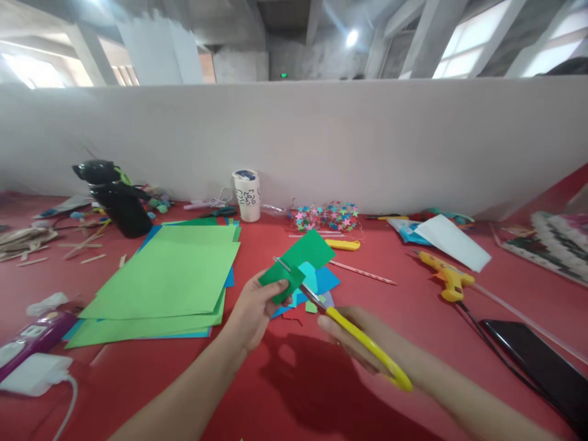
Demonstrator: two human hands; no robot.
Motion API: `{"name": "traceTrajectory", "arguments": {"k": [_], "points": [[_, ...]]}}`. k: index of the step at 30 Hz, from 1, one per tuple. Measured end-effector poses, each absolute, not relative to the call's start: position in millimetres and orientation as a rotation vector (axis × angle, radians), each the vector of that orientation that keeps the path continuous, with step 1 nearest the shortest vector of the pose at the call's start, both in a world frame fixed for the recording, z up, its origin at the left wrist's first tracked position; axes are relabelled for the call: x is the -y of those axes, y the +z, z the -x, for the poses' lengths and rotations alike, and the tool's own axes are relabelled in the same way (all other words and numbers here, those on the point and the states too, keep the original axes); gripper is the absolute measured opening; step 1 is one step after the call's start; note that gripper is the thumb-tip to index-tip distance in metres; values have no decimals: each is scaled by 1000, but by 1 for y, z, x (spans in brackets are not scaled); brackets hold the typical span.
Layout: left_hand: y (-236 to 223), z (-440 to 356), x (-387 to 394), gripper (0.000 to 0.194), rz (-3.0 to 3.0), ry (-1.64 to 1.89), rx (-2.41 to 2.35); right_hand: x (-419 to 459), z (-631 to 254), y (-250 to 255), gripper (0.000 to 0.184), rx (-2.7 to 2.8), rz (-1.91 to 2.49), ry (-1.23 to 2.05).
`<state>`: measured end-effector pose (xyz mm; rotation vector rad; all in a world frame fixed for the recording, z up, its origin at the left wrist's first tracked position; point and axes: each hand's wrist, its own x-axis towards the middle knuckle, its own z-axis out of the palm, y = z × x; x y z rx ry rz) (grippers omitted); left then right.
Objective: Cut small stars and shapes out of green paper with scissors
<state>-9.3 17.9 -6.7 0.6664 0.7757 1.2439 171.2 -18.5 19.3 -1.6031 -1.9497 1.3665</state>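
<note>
My left hand [257, 306] pinches a piece of dark green paper [309, 250] between thumb and fingers, above the red table. Closed round the yellow handles of a pair of scissors [362, 343] is my right hand [351, 334]. The metal blades reach across the green paper, close to my left thumb; whether they are apart or together is hard to make out. Below and behind the held paper lie blue and light-blue paper scraps [327, 280]. A small light green scrap [311, 305] rests there too.
Left: stacked light green sheets [165, 269], a black bottle [117, 199], a purple power strip [37, 337] with a white charger [39, 372]. Back: a patterned cup [248, 196], star-decorated glasses [326, 217], a yellow cutter [343, 245]. Right: a yellow glue gun [448, 275], a black phone [533, 355].
</note>
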Motion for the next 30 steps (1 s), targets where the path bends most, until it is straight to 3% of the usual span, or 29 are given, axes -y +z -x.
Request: {"name": "traceTrajectory", "arguments": {"k": [8,14,21,25,30], "points": [[-12,46,-57,19,-499,1538,-753,-67,-134,45,53,2144,1565,1454],[-24,54,-67,24,-450,1604,-793,-86,-112,22,21,2069,1818,1397],[-28,45,-60,24,-674,1442,-864,-68,-142,-7,22,1725,1811,1302],[-24,28,-45,25,-868,1160,-855,-35,-176,-12,46,1589,1666,1281],[-19,6,-18,24,-989,902,-813,2,-194,-17,47,1463,1517,1323]]}}
